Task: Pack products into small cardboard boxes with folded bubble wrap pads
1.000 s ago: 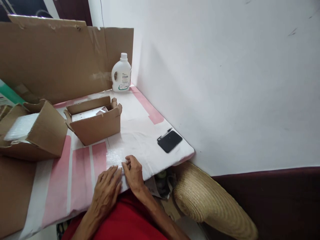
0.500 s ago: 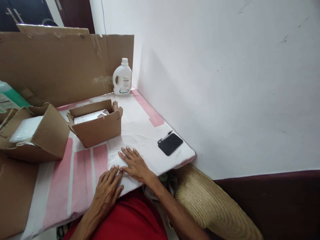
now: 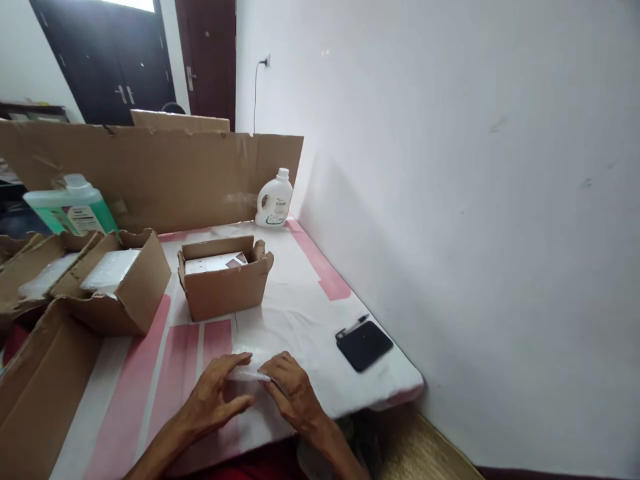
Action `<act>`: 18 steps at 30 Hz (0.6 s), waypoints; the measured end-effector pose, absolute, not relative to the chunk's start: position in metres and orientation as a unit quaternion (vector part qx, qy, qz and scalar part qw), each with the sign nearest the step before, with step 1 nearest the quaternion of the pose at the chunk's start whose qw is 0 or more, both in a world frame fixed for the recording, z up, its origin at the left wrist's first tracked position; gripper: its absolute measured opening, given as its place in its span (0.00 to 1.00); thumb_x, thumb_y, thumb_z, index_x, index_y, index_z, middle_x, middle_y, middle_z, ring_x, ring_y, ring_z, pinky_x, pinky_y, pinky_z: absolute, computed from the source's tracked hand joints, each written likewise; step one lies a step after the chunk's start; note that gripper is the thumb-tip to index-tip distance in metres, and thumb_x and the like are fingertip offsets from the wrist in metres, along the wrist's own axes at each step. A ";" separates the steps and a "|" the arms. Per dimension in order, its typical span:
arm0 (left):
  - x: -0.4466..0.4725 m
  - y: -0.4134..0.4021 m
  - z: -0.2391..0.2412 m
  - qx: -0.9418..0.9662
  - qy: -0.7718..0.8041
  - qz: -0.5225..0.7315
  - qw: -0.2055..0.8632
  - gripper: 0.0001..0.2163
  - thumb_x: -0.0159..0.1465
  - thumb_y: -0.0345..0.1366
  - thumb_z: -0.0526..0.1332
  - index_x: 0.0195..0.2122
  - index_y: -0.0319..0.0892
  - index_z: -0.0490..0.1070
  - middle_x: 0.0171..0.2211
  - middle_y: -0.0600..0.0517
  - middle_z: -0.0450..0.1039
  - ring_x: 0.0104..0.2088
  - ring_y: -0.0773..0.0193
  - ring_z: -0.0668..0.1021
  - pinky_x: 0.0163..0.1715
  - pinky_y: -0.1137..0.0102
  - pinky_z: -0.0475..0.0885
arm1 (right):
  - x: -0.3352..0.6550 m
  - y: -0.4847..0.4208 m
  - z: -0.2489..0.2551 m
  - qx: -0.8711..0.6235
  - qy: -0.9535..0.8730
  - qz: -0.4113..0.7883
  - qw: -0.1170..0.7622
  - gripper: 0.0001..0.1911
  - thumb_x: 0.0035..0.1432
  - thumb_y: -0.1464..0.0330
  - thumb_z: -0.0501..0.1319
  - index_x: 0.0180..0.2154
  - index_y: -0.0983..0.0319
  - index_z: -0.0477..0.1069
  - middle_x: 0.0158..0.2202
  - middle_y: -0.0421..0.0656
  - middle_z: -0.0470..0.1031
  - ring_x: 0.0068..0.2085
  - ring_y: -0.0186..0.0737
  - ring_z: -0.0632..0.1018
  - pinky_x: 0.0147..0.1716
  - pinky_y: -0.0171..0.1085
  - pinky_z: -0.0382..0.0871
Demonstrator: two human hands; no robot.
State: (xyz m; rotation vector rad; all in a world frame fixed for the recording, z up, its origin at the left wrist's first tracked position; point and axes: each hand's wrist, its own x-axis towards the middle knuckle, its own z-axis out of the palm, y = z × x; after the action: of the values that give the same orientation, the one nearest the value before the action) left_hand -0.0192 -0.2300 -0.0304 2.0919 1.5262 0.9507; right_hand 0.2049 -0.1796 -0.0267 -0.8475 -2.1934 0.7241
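A small clear piece of bubble wrap (image 3: 247, 375) is between my hands near the table's front edge, its near edge lifted. My right hand (image 3: 295, 393) pinches its right end between thumb and fingers. At its left side my left hand (image 3: 217, 393) is curved, the thumb apart from the fingers, which reach to the wrap's far side without closing on it. Beyond the hands stands an open cardboard box (image 3: 225, 291) with a white boxed item (image 3: 213, 263) inside. A black pad (image 3: 364, 347) with a pen (image 3: 356, 326) lies to the right.
Cardboard boxes (image 3: 135, 293) holding bubble-wrapped items stand at the left. A green liquid jug (image 3: 75, 207) and a white bottle (image 3: 275, 200) are near the cardboard screen (image 3: 190, 170) at the back. A wall (image 3: 475, 233) borders the table's right side.
My hands were lying flat on the bubble wrap; now its edge is raised and my right hand pinches it. My left thumb has spread away. The head view has tilted up and left.
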 end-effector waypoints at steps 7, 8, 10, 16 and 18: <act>-0.034 -0.213 0.035 0.578 0.555 0.448 0.397 0.15 0.63 0.51 0.64 0.37 0.44 0.81 0.35 0.49 0.83 0.37 0.57 0.83 0.39 0.67 0.79 | 0.207 -0.141 0.069 -0.350 -0.774 0.408 0.334 0.13 0.66 0.62 0.63 0.30 0.60 0.77 0.27 0.38 0.74 0.30 0.37 0.74 0.30 0.34 0.67; -0.038 -0.208 0.050 0.564 0.555 0.475 0.384 0.16 0.61 0.51 0.65 0.42 0.45 0.81 0.38 0.48 0.83 0.40 0.56 0.83 0.42 0.66 0.79 | 0.206 -0.130 0.089 -0.349 -0.777 0.391 0.349 0.14 0.67 0.61 0.62 0.30 0.60 0.77 0.26 0.38 0.73 0.30 0.36 0.74 0.29 0.33 0.66; -0.047 -0.195 0.078 0.537 0.562 0.531 0.337 0.21 0.61 0.51 0.65 0.51 0.47 0.77 0.43 0.47 0.83 0.44 0.55 0.84 0.46 0.64 0.79 | 0.200 -0.107 0.130 -0.353 -0.786 0.304 0.406 0.14 0.67 0.61 0.61 0.30 0.60 0.75 0.26 0.37 0.72 0.28 0.35 0.72 0.28 0.33 0.65; -0.070 -0.182 0.092 0.478 0.618 0.587 0.213 0.19 0.62 0.56 0.62 0.43 0.47 0.80 0.36 0.49 0.84 0.39 0.56 0.85 0.40 0.68 0.81 | 0.148 -0.042 0.193 -0.309 -0.844 -0.113 0.423 0.11 0.70 0.70 0.55 0.39 0.60 0.76 0.35 0.46 0.78 0.37 0.43 0.77 0.39 0.40 0.71; -0.074 -0.187 0.078 0.470 0.627 0.582 0.217 0.19 0.62 0.56 0.62 0.41 0.47 0.80 0.34 0.50 0.84 0.37 0.56 0.85 0.38 0.69 0.82 | 0.122 -0.028 0.182 -0.318 -0.885 -0.136 0.312 0.11 0.69 0.73 0.55 0.39 0.61 0.76 0.37 0.48 0.79 0.40 0.47 0.78 0.40 0.42 0.71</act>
State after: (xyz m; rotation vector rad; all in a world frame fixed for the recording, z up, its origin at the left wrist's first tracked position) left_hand -0.0737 -0.1866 0.0779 1.3020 1.7360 1.6121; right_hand 0.1222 -0.0277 0.1821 -0.8395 -2.3350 -0.3591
